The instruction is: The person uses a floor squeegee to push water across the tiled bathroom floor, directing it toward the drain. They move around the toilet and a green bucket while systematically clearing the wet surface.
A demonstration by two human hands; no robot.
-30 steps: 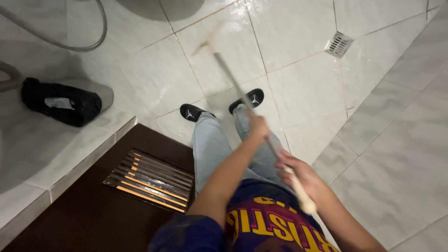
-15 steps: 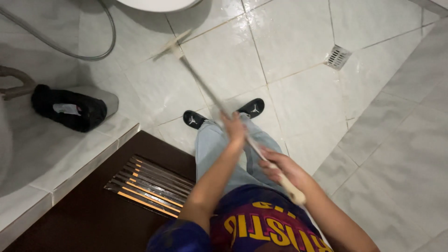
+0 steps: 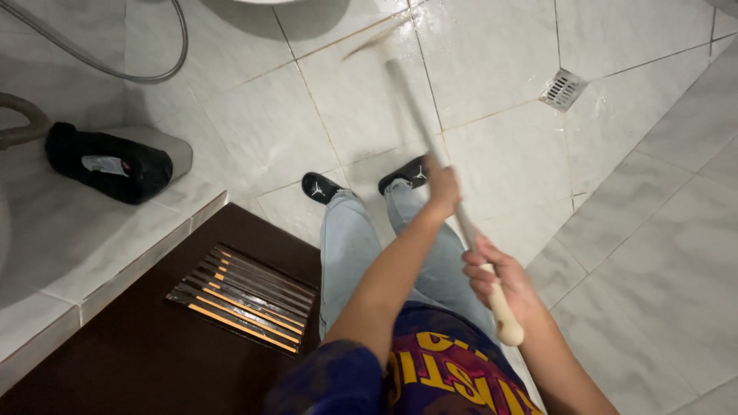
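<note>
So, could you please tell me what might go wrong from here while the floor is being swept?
The tiled floor gleams as if wet, so the black slippers might slip. The long handle, gripped by the left hand and right hand, swings blurred toward the grey hose and could snag it. The raised ledge beside the feet might cause a trip.

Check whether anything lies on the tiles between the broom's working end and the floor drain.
Nothing visible does. The broom, held by the left hand and right hand, has its blurred end on wet tiles at top centre. The drain sits to its right, with only bare tile between. The shoes stand nearer, off that line.
</note>
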